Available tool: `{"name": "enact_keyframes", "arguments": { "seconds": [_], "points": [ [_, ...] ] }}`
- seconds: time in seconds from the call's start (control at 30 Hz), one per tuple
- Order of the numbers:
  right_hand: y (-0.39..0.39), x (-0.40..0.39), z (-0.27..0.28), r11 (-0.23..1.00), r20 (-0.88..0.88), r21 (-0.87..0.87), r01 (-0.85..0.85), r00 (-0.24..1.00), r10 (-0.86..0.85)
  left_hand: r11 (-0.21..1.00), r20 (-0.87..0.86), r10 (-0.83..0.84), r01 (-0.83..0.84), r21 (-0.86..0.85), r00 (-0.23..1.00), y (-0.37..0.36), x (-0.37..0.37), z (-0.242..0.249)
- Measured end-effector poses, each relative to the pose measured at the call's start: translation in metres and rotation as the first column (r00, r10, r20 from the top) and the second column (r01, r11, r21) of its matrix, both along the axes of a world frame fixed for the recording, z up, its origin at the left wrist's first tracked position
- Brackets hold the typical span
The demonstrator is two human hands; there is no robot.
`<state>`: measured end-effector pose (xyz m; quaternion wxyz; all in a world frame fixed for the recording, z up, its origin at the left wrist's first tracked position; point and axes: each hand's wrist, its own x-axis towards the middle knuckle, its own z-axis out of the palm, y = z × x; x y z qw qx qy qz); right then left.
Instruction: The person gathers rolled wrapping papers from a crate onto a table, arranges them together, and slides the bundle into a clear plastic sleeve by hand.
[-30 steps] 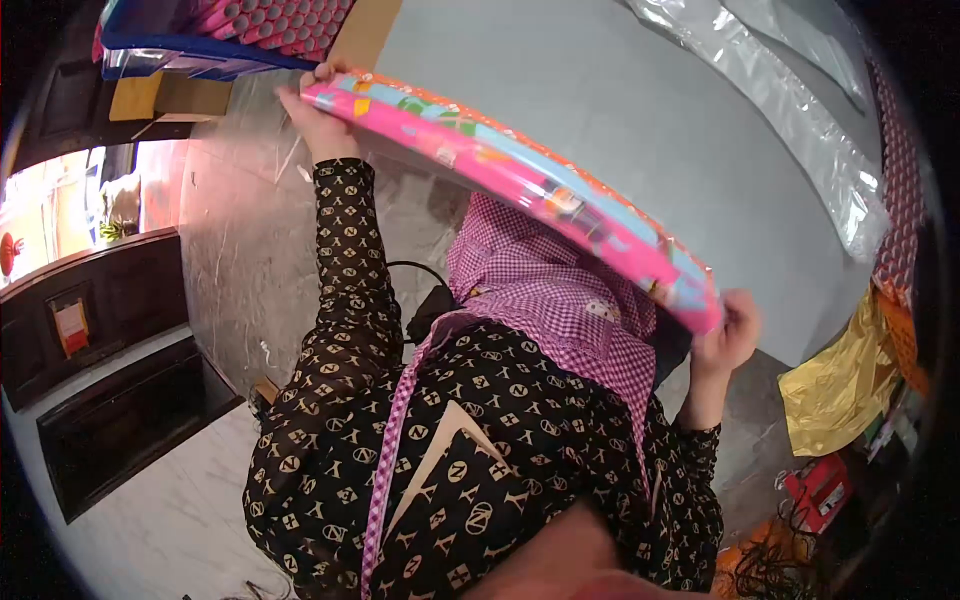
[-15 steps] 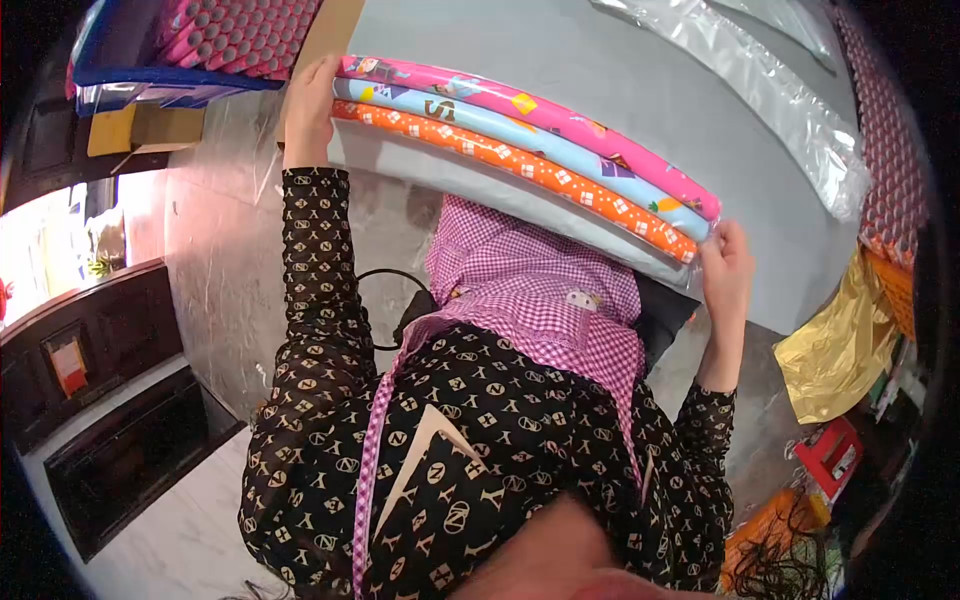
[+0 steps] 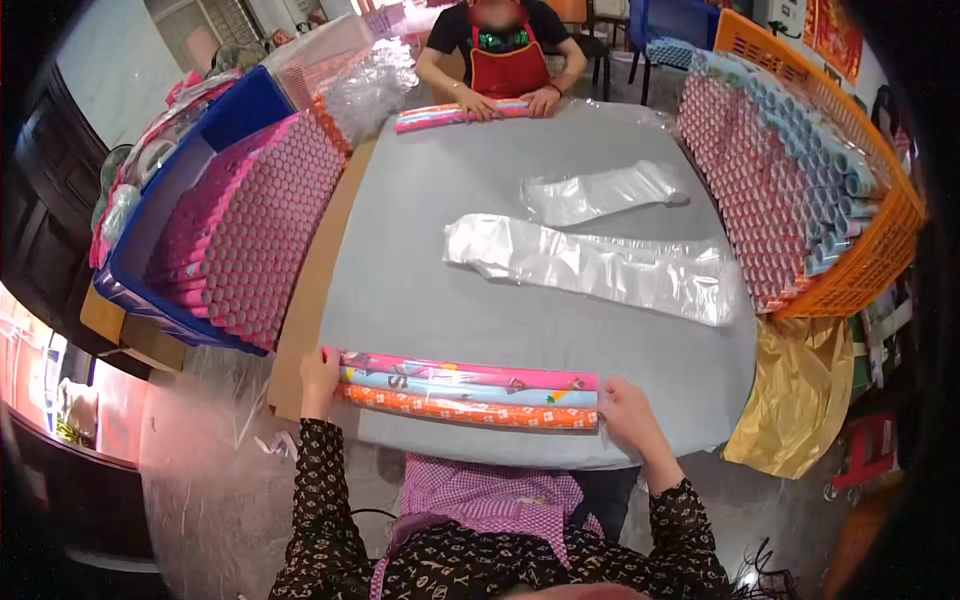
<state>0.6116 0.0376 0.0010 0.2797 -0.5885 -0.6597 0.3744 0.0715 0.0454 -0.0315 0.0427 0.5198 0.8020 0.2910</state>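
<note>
A clear bag holding three rolls of wrapping paper (image 3: pixel 468 389), pink, light blue and orange side by side, lies flat on the near edge of the grey table (image 3: pixel 440 290). My left hand (image 3: pixel 319 382) grips its left end. My right hand (image 3: pixel 625 414) grips its right end. Both sleeves are black with a beige pattern, above a purple checked apron.
Two empty clear plastic bags (image 3: pixel 600 268) lie mid-table. A blue crate of pink rolls (image 3: pixel 240 225) stands left, an orange crate of rolls (image 3: pixel 800 170) right. Across the table a person in a red apron (image 3: pixel 503 60) holds another bundle of rolls (image 3: pixel 455 113). A yellow bag (image 3: pixel 800 390) hangs at the right.
The bagged rolls went from held up and tilted to lying flat on the table edge. The camera view swung up from my body to the whole table.
</note>
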Motion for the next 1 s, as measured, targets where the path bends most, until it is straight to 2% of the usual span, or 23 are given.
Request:
{"name": "enact_keyframes", "arguments": {
  "seconds": [0.03, 0.13, 0.2, 0.3, 0.37, 0.4, 0.47, 0.53, 0.6, 0.67, 0.73, 0.8, 0.87, 0.93, 0.97, 1.0],
  "points": [
    [0.002, 0.001, -0.003, 1.000, 0.001, 0.008, 0.000, 1.000, 0.000, 0.997, -0.076, 0.041, -0.046, -0.065, 0.996, 0.004, 0.001, -0.001],
    [0.006, 0.002, -0.009, 1.000, 0.051, 0.027, 0.005, 0.999, -0.006, 0.995, -0.110, 0.053, -0.062, -0.077, 0.993, 0.008, 0.003, -0.004],
    [0.007, 0.001, 0.002, 0.999, 0.035, -0.043, 0.024, 0.999, -0.022, 0.993, -0.127, 0.057, -0.069, -0.095, 0.990, 0.008, 0.004, -0.003],
    [0.006, 0.001, -0.012, 0.999, 0.103, 0.034, 0.034, 0.994, -0.037, 0.984, -0.188, 0.072, -0.101, -0.147, 0.980, 0.007, 0.009, -0.001],
    [0.006, -0.001, -0.012, 0.999, 0.125, 0.014, 0.039, 0.991, -0.040, 0.977, -0.227, 0.088, -0.128, -0.173, 0.970, 0.006, 0.024, 0.008],
    [0.006, -0.004, -0.010, 0.999, 0.147, -0.011, 0.043, 0.988, -0.040, 0.987, -0.240, 0.092, -0.119, -0.104, 0.967, 0.005, 0.035, 0.013],
    [0.006, -0.009, -0.007, 0.997, 0.220, 0.065, 0.038, 0.974, -0.051, 0.993, -0.244, 0.104, -0.114, -0.027, 0.964, 0.005, 0.056, 0.029],
    [0.006, -0.012, -0.004, 0.999, 0.273, 0.027, 0.042, 0.961, -0.047, 0.987, -0.111, -0.060, 0.076, 0.144, 0.992, 0.012, 0.070, 0.051],
    [0.005, -0.011, -0.009, 0.997, 0.270, 0.078, 0.021, 0.962, -0.041, 0.928, 0.003, -0.238, 0.227, 0.297, 0.971, 0.020, 0.094, 0.090],
    [0.004, -0.011, -0.010, 0.996, 0.237, 0.067, 0.054, 0.969, -0.068, 0.845, 0.217, -0.465, 0.358, 0.397, 0.858, 0.020, 0.128, 0.151],
    [0.006, -0.012, -0.010, 0.996, 0.267, 0.082, 0.034, 0.962, -0.054, 0.722, 0.261, -0.664, 0.509, 0.468, 0.701, 0.013, 0.163, 0.210],
    [0.005, -0.013, -0.007, 0.996, 0.299, 0.088, 0.009, 0.954, -0.035, 0.492, 0.251, -0.867, 0.660, 0.568, 0.430, 0.003, 0.189, 0.258],
    [0.005, -0.014, -0.005, 0.999, 0.309, 0.036, 0.029, 0.950, -0.039, 0.239, 0.258, -0.963, 0.669, 0.704, 0.072, -0.002, 0.212, 0.288],
    [0.007, -0.013, -0.018, 0.997, 0.317, 0.063, 0.033, 0.947, -0.052, -0.068, 0.047, -0.985, 0.621, 0.781, -0.167, 0.005, 0.231, 0.307],
    [0.006, -0.012, -0.021, 0.993, 0.316, 0.103, 0.053, 0.945, -0.083, -0.047, 0.059, -0.987, 0.612, 0.789, -0.152, 0.021, 0.241, 0.330],
    [0.003, -0.010, -0.021, 0.995, 0.330, 0.088, 0.037, 0.942, -0.064, 0.205, 0.191, -0.977, 0.671, 0.712, 0.095, 0.045, 0.249, 0.364]
  ]
}}
